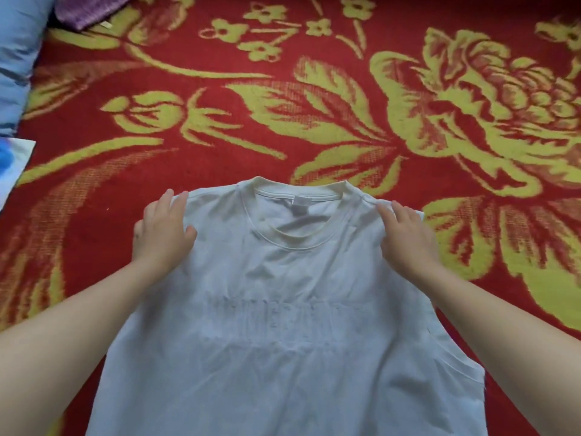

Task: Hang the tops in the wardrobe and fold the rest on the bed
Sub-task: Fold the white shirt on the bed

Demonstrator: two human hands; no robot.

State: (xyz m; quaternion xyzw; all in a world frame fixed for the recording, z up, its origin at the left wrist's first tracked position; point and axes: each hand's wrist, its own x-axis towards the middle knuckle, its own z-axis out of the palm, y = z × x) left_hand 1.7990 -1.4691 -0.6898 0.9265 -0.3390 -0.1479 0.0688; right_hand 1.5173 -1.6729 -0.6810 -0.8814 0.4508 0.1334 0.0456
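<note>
white top [283, 309] amid open red blanket [314, 127]

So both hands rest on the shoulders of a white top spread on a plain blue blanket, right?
Not quite. The head view shows the blanket is red with yellow flowers, not plain blue. The rest holds: the left hand and right hand rest on the shoulders of the white top.

Single head cam, wide-angle, worn on the person, faces fwd & steeply down, sits close over the white top [283, 309], w/ left hand [163, 228] & right hand [405, 237] reaching in from the bottom corners, red floral bedspread [314, 121] filling the far field to the top edge.
</note>
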